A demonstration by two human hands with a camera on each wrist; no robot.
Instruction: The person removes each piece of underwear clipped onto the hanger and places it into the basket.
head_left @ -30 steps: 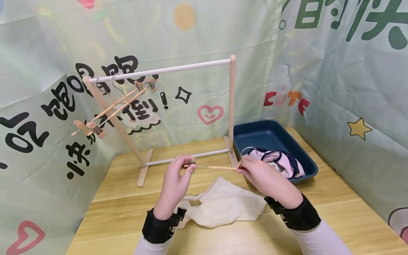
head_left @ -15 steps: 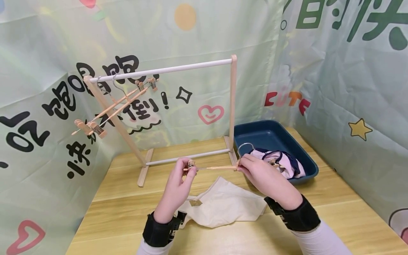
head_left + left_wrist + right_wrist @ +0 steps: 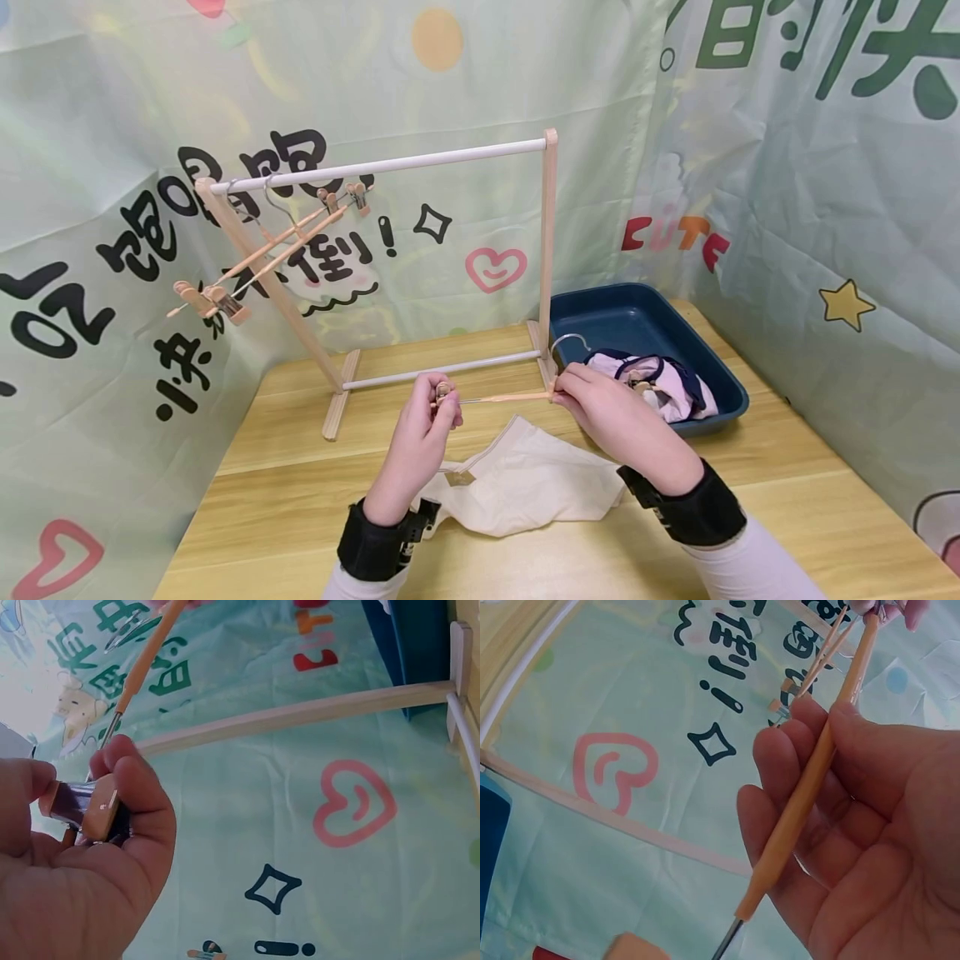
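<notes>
Both hands hold a clip hanger with a peach-coloured bar level above the table. My left hand grips the clip at its left end between thumb and fingers. My right hand holds the middle of the bar with thumb and fingers, just below the metal hook. The hanger's other clip shows beyond the right hand, over the basin. Below the hands, a cream cloth garment with a small tan label lies flat on the table.
A wooden rack with a white rail stands behind the hands. Two similar clip hangers hang at its left end. The dark blue basin at the right holds pink and navy clothes. Printed cloth walls surround the table.
The hanger and both hands have shifted slightly left. Its hook has tipped left, and the far clip has come into view beyond the right hand. The cream garment lies still.
</notes>
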